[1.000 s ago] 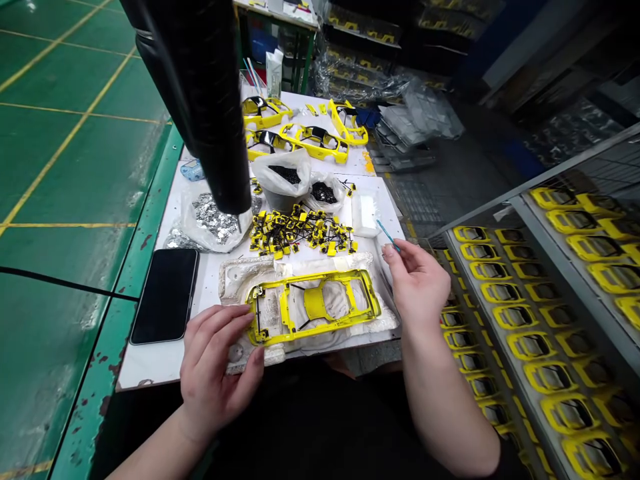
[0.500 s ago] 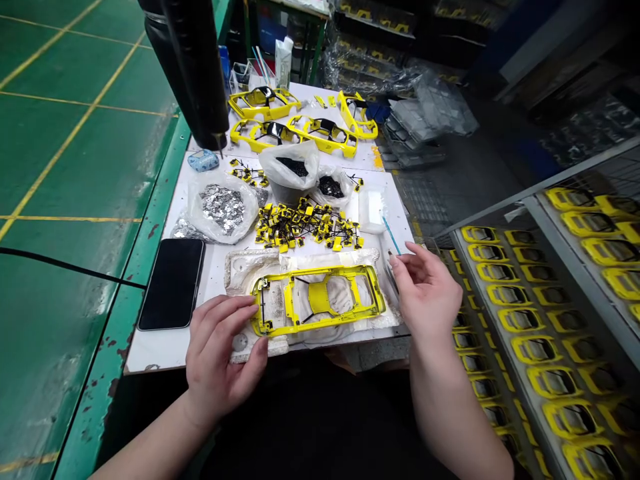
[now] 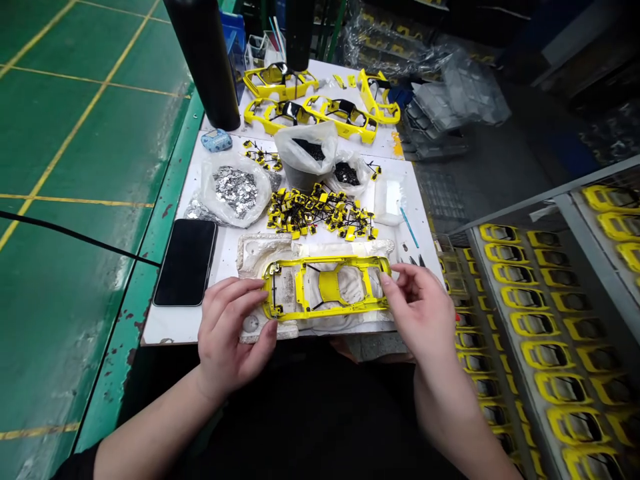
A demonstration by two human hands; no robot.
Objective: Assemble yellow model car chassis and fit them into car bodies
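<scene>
The left fingers [image 3: 245, 287] lie extended against one end of a yellow toy car frame [image 3: 330, 287], their grip unclear, while the right fingers [image 3: 395, 279] pinch the other end; the frame sits in a white foam tray [image 3: 260, 250] on the bench [image 3: 180, 325].

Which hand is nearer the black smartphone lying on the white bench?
Left. The left hand is at the left end of the yellow plastic car-body frame, just beside the black smartphone; the right hand is at the frame's opposite end, farther off.
</scene>
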